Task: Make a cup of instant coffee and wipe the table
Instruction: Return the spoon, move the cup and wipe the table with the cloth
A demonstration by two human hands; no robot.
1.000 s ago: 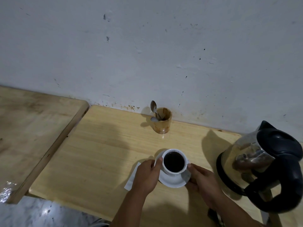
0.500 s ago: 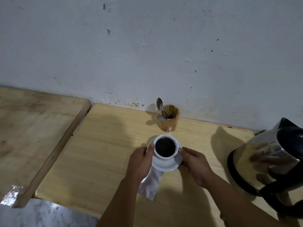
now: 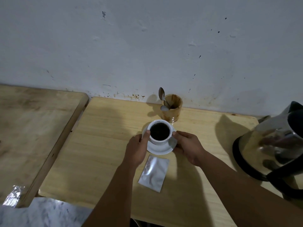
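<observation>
One white ceramic cup (image 3: 159, 132) of black coffee, upright, mouth up, on one white round saucer (image 3: 161, 147) mid pale wooden tabletop (image 3: 101, 145). Two hands: left hand (image 3: 136, 150) and right hand (image 3: 188, 147) apart, clasping cup and saucer from either side, thumbs at the rim. One flat silvery sachet (image 3: 154, 172) just nearer, long axis running away from the viewer (slightly tilted right). One brown holder (image 3: 172, 108) with two metal spoons (image 3: 163, 99) by the wall. One steel kettle with black handle (image 3: 270, 149) at right.
</observation>
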